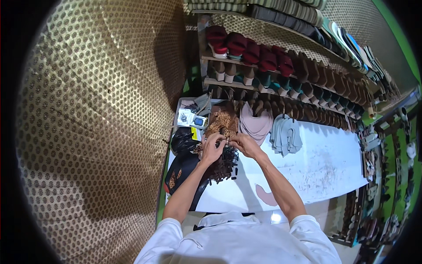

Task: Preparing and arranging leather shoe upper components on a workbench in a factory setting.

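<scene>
Over the left part of the white worktable (316, 154), my left hand (212, 148) and my right hand (244, 145) meet with fingertips pinched close together. Both are closed; whatever small thing sits between them is too small to make out. Just below lies a heap of small dark brown strap-like pieces (223, 166), with a few loose ones at its edge. Leopard-print pieces (222, 121) lie right behind my fingers. To the right of these are a stack of pale pink curved pieces (255, 122) and a stack of grey curved pieces (285, 135).
A grey tray (179, 110) holding small packets stands at the back left, with black plastic bags (182, 141) before it. One pink curved piece (265, 196) lies near the front edge. Shelves of shoes and heeled lasts (277, 79) rise behind; a patterned gold curtain (101, 119) hangs left.
</scene>
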`<state>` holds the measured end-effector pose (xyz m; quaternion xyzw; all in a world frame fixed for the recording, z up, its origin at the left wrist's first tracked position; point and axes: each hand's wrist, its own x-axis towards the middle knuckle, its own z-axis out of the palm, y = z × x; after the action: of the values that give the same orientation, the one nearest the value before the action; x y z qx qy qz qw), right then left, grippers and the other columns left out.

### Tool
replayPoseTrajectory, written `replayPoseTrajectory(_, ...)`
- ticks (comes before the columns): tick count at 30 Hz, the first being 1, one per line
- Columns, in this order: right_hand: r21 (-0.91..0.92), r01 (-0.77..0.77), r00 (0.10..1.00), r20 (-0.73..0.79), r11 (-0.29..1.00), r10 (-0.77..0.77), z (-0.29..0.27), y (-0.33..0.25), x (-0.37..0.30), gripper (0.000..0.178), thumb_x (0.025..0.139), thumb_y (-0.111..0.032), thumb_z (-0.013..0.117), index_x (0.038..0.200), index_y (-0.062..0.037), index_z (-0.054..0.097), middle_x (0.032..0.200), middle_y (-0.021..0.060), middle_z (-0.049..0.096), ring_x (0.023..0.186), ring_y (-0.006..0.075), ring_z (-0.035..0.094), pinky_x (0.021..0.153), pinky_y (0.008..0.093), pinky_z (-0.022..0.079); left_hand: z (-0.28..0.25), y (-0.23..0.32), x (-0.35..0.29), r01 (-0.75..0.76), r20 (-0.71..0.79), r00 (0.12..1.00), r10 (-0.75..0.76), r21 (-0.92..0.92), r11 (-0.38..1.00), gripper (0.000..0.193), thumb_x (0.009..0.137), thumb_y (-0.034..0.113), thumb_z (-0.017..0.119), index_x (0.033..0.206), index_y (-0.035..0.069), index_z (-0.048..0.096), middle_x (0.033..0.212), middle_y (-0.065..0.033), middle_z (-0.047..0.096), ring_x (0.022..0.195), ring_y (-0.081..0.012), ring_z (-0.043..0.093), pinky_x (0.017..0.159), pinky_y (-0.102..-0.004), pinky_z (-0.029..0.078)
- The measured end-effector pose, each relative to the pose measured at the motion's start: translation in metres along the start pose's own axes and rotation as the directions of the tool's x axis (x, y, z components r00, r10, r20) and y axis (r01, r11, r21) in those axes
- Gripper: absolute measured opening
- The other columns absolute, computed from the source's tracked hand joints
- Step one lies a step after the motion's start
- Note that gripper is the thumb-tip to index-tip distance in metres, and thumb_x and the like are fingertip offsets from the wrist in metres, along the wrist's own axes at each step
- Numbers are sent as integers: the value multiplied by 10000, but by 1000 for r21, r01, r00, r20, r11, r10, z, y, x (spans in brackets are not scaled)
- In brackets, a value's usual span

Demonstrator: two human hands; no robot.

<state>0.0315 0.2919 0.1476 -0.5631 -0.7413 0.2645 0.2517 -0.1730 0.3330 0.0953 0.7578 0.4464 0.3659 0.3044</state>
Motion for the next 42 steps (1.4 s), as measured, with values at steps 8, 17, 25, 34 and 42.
replayPoseTrajectory(8, 150, -187, 982, -1, 971, 189, -4, 23, -48, 423, 1013, -334, 506, 1092, 30, 707, 950, 188, 720, 963, 352, 678, 906, 434, 514, 9, 27, 0, -129, 246, 953, 176, -197, 972, 212, 963, 191, 713, 1077, 18, 754, 1027, -153, 768, 986, -305, 709, 1049, -446, 408)
replayPoseTrajectory(17, 524, -351, 839, -193, 776, 509, -21, 49, -114, 374, 980, -309, 639, 1029, 47, 741, 975, 63, 708, 972, 188, 635, 905, 335, 494, 34, 27, -10, -39, 444, 874, 198, -343, 938, 289, 961, 245, 759, 1083, -17, 781, 953, -187, 764, 856, -264, 707, 767, -368, 528)
replayPoseTrajectory(25, 546, -579, 706, -37, 606, 707, -32, 73, -196, 524, 1010, -505, 636, 769, -40, 638, 675, -6, 536, 663, 128, 481, 667, 324, 430, 63, 2, -44, -176, 546, 818, 183, -66, 982, 283, 971, 371, 719, 1050, 119, 821, 937, -82, 753, 982, -248, 646, 953, -422, 352)
replayPoseTrajectory(34, 318, -690, 606, -237, 650, 759, -11, 117, -325, 432, 932, -436, 683, 946, -18, 792, 822, 205, 706, 792, 360, 660, 777, 428, 519, 140, 66, -106, -124, 635, 759, 146, -79, 989, 252, 928, 360, 751, 994, 131, 834, 876, -52, 761, 942, -231, 646, 924, -426, 371)
replayPoseTrajectory(42, 117, -790, 539, -337, 602, 772, 1, 139, -406, 259, 853, -339, 751, 922, -98, 820, 1032, 190, 712, 1027, 362, 661, 922, 466, 526, 211, 103, -167, -198, 694, 707, 135, 11, 980, 184, 886, 314, 762, 925, 147, 830, 838, -37, 728, 953, -249, 620, 885, -462, 365)
